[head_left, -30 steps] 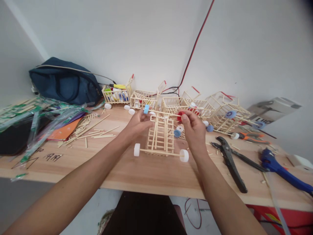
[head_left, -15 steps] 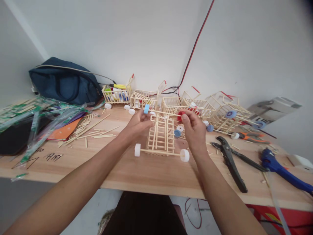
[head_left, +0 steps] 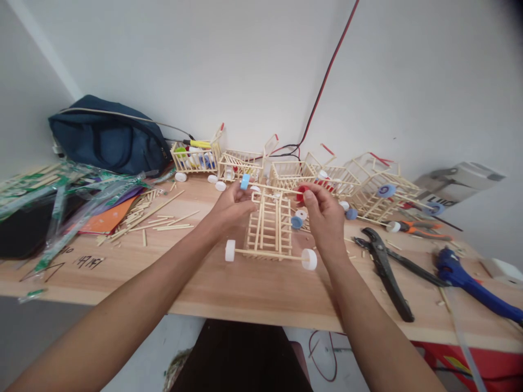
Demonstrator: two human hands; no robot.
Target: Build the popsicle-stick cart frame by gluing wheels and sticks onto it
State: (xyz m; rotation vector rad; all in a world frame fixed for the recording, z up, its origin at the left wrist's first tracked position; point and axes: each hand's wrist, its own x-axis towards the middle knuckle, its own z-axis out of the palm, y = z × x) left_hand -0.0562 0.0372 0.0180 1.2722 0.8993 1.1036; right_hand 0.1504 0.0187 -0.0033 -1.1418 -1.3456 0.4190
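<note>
A small cart frame of wooden sticks [head_left: 269, 231] lies in front of me, bottom side up. Two white bottle caps sit as wheels on its near axle [head_left: 265, 254]; the right one [head_left: 309, 259] faces me. At the far end a stick axle [head_left: 274, 188] runs between a light blue bottle cap [head_left: 245, 182] and a red bottle cap [head_left: 303, 193]. My left hand [head_left: 232, 209] is closed at the blue cap, thumb toward the frame. My right hand [head_left: 327, 215] pinches the red cap. Some fingertips are hidden behind the caps.
Several stick carts [head_left: 290, 174] line the wall. To the left lie cut sticks [head_left: 137, 218], plastic wrappers and a dark blue bag [head_left: 108, 133]. Black pliers [head_left: 384, 272], a blue glue gun [head_left: 469, 280] and orange-handled pliers [head_left: 425, 230] lie to the right. Loose bottle caps [head_left: 296, 222] are beside the frame.
</note>
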